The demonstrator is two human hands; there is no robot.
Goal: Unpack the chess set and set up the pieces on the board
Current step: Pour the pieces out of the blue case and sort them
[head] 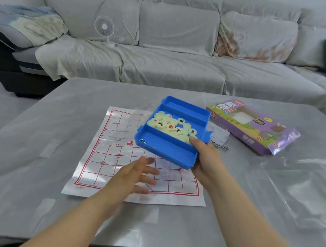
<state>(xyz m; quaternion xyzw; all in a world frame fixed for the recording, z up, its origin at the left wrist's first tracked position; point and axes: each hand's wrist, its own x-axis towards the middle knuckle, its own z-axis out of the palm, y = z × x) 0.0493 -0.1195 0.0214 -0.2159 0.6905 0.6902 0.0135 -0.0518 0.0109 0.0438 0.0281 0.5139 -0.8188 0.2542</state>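
Note:
A blue plastic tray with three compartments is tilted above the paper chess board. My right hand grips the tray's near right corner, thumb over the rim. Several cream round chess pieces with red and black characters lie heaped in the middle compartment. My left hand hovers over the board's near half, fingers straight and spread, holding nothing. The board is white with a red grid and lies flat on the grey table.
A purple game box lies on the table to the right, with small metal rings and a paper slip beside the tray. Clear plastic film covers the table's right side. A grey sofa with a small fan stands behind.

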